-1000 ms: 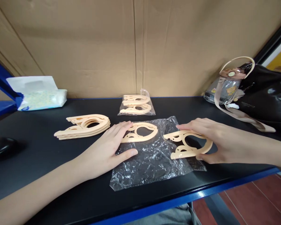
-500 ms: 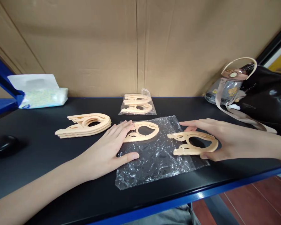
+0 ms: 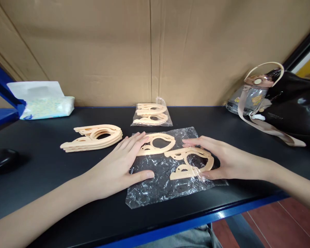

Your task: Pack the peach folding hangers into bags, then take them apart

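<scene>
A clear plastic bag [image 3: 155, 191] lies flat on the black tabletop. One beige folding hanger [image 3: 167, 148], folded up, is at the bag's upper part. My left hand [image 3: 126, 163] rests flat across the bag's left side and that hanger's left end, fingers stretched out and thumb apart. A second folded hanger [image 3: 188, 175] lies low over the bag's right half. My right hand [image 3: 219, 156] grips its rounded right end between thumb and fingers. Plastic shines over part of this hanger and near my thumb; how far it is inside the bag I cannot tell.
Left of the bag lies a stack of folded hangers [image 3: 103, 142]. Behind is a bagged pair of hangers [image 3: 152, 120]. A tissue pack [image 3: 49, 106] stands far left, a black mouse [image 3: 2, 160] nearer. Right are a strapped water bottle [image 3: 250, 98] and a black bag [image 3: 297, 106].
My right hand has moved left with its hanger, bringing it farther over the plastic bag and close to the other hanger. My left hand has stayed in place.
</scene>
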Demonstrator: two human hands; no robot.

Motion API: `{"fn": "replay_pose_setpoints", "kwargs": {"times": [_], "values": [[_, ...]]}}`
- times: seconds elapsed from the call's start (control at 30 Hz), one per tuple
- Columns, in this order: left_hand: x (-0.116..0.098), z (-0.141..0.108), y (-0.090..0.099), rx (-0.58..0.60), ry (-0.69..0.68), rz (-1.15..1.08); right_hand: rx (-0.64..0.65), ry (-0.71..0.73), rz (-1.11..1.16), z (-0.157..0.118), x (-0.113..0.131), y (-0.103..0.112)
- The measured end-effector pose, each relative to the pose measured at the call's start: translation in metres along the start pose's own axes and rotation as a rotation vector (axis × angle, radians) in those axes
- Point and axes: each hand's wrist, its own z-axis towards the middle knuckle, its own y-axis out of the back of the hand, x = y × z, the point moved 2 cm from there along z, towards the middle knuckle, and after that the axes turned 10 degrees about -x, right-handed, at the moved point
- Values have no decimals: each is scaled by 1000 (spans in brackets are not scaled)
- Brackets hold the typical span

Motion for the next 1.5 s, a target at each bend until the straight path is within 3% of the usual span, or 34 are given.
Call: {"fn": "replay_pose_setpoints", "kwargs": {"times": [0.33, 0.67, 0.9, 1.1, 1.5], "values": [[1, 3, 3, -5, 38, 7, 6, -60, 125, -11, -22, 23], [8, 1, -2, 52, -30, 37, -167, -103, 266, 7, -4, -13], [4, 2, 0, 76, -15, 62, -212, -108, 259, 2, 10, -23], [1, 5, 3, 55, 1, 57, -167, -62, 228, 2, 11, -25], [-1, 5, 4, 28, -3, 33, -115, 177, 234, 16, 11, -33]]}}
